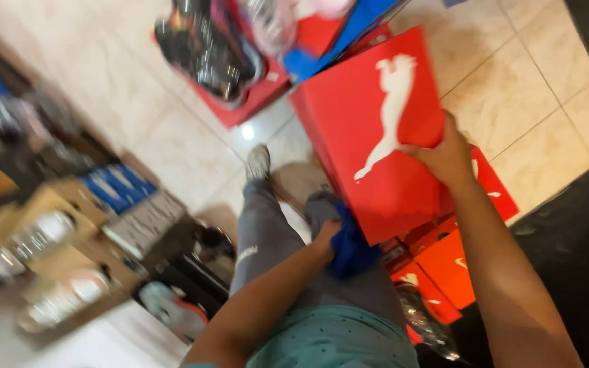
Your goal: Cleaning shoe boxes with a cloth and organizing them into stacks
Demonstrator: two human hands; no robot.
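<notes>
- Over the pale tiled floor (172,136), a large red shoebox (369,129) with a white leaping-animal mark is held tilted in front of the person's legs; it is the biggest thing in hand.
- On its right edge, the right hand (444,157) grips the box, fingers curled round onto the lid face and thumb behind, so the box spreads out to the left of the hold.
- Beneath the box's lower corner, the left hand (325,238) is closed on a bunched blue cloth (352,249), pressed against the box's underside and the grey trousers (267,232).
- Below and to the right, more red and orange shoeboxes (444,266) are stacked on the floor.
- At the left, blurred shelves (69,232) hold boxes and shoes; details cannot be made out.
</notes>
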